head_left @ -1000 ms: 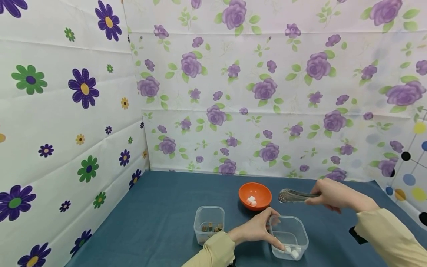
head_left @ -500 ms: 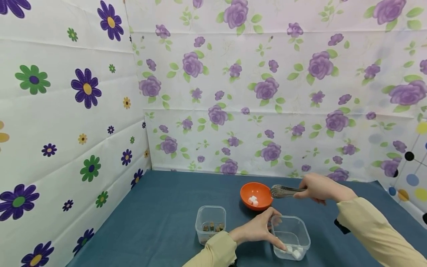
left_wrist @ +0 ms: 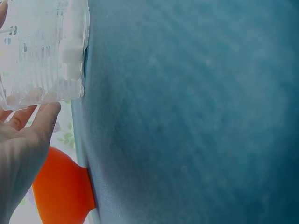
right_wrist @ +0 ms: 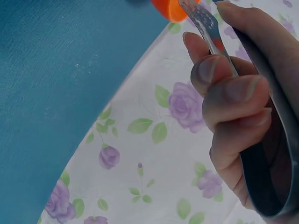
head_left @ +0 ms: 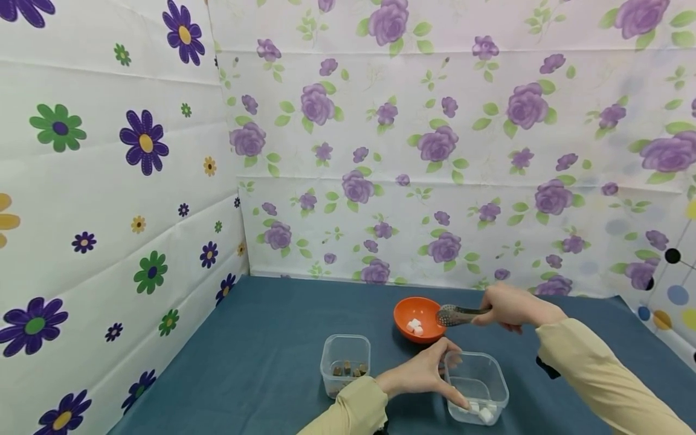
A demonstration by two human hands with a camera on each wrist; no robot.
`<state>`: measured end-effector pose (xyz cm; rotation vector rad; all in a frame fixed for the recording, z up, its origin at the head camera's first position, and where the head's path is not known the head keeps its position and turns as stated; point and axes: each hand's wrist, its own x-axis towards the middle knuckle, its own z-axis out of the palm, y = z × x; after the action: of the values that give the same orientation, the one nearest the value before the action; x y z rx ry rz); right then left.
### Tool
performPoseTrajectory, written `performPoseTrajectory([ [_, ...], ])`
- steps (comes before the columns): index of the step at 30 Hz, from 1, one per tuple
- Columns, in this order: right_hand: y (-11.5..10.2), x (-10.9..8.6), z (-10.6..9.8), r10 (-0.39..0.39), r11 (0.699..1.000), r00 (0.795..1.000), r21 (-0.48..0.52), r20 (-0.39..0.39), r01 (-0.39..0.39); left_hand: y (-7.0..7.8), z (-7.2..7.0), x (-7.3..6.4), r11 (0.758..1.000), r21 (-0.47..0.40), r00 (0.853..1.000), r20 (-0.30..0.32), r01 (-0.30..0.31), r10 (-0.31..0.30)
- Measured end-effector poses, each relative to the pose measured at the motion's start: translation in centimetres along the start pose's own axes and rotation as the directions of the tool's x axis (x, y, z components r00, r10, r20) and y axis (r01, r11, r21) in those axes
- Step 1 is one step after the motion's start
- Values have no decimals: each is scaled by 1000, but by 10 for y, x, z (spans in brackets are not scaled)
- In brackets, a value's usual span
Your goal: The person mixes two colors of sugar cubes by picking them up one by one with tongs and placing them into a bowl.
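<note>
My right hand (head_left: 513, 307) holds metal food tongs (head_left: 461, 315) with perforated tips, which overlap the right rim of an orange bowl (head_left: 418, 307). Inside the bowl lie several small white cubes (head_left: 415, 327). In the right wrist view, thumb and fingers (right_wrist: 237, 95) press the tongs' arms from either side. With thumb and fingers spread around its left side, my left hand (head_left: 418, 373) grips a clear plastic container (head_left: 489, 377); more white cubes (head_left: 481, 413) sit at its near end. The left wrist view shows fingertips against the container wall (left_wrist: 42, 60).
A second clear container (head_left: 330, 356) with several small brown cubes (head_left: 348, 368) stands left of my left forearm. The blue tablecloth (head_left: 261, 350) runs back to a flowered sheet (head_left: 337, 241) hanging behind, with another flowered sheet (head_left: 98, 193) along the left.
My right hand has carried the tongs left, from beside the bowl until their tips overlap its right rim. The left hand keeps its grip on the container.
</note>
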<state>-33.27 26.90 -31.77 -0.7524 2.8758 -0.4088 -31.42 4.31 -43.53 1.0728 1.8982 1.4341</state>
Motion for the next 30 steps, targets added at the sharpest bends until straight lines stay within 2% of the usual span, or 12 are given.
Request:
performPoseTrajectory([
  [8, 1, -5, -4, 44, 998, 999, 37, -27, -43, -1, 0, 1, 999, -30, 1000, 4, 10, -10],
  [15, 5, -16, -6, 64, 996, 995, -59, -71, -68, -2, 0, 2, 999, -40, 1000, 9, 4, -4],
  [19, 8, -27, -8, 86, 993, 993, -80, -77, -92, -2, 0, 1, 999, -35, 1000, 8, 1, -1],
  [30, 19, -62, -15, 108, 993, 993, -39, -47, -110, 0, 0, 0, 999, -33, 1000, 19, 6, -5],
])
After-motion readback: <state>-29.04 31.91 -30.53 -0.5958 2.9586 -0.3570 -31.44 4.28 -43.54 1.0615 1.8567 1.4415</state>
